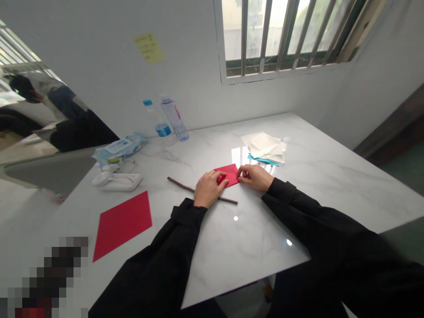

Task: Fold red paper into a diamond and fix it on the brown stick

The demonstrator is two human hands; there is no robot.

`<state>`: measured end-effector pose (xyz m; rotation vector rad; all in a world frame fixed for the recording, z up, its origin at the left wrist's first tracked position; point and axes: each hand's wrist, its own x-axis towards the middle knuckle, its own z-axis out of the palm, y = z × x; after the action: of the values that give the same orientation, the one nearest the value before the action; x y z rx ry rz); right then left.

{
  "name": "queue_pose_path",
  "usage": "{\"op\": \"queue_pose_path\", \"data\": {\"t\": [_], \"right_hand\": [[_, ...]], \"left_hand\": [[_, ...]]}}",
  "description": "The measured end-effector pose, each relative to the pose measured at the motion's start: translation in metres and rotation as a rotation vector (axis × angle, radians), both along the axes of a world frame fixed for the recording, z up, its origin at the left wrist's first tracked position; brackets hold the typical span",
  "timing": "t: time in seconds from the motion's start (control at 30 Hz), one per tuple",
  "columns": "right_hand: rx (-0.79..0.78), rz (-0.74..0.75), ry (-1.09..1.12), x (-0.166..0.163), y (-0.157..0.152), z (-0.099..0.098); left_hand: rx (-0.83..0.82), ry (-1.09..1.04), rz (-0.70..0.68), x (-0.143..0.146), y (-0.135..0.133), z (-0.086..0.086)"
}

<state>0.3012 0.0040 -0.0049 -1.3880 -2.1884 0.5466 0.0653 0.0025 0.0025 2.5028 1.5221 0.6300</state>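
A small folded sheet of red paper lies on the marble-patterned table in front of me. My left hand rests over its left part, fingers bent and thumb pressed onto the paper. At the right edge, my right hand pinches the paper between thumb and fingers. Under my left wrist area passes a thin brown stick, its middle hidden by that hand. Farther left, a larger flat red sheet lies apart from both hands.
Behind my right hand is a stack of cream papers with a blue sheet beneath. Two plastic bottles, one blue-capped and one taller, stand by the wall. A wipes pack and white device sit at left.
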Motion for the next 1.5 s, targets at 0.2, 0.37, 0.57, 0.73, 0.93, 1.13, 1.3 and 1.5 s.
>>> {"op": "queue_pose_path", "data": {"t": [0.2, 0.37, 0.57, 0.73, 0.93, 1.13, 1.3, 1.5], "right_hand": [[0.189, 0.047, 0.04, -0.008, -0.002, -0.002], [0.196, 0.075, 0.064, -0.02, -0.003, -0.004], [0.111, 0.074, 0.153, -0.028, -0.005, 0.002], [0.143, 0.049, 0.177, -0.032, -0.006, 0.001], [0.167, 0.109, 0.161, -0.036, -0.01, 0.003], [0.062, 0.065, 0.249, -0.033, -0.01, 0.005], [0.024, 0.032, 0.313, -0.033, -0.007, 0.002], [0.024, -0.054, 0.35, -0.032, 0.001, -0.005]], "left_hand": [[0.008, 0.006, 0.022, 0.003, 0.0, 0.001], [-0.006, 0.008, 0.004, 0.003, 0.001, 0.001], [-0.02, 0.02, 0.007, 0.003, 0.001, 0.002], [-0.015, 0.02, -0.007, 0.002, 0.002, 0.001], [-0.007, -0.017, -0.035, -0.001, 0.005, -0.001], [-0.021, -0.018, -0.04, -0.002, 0.005, 0.0], [-0.032, -0.018, -0.03, -0.001, 0.005, 0.001], [-0.036, -0.036, -0.035, -0.001, 0.005, 0.002]]}}
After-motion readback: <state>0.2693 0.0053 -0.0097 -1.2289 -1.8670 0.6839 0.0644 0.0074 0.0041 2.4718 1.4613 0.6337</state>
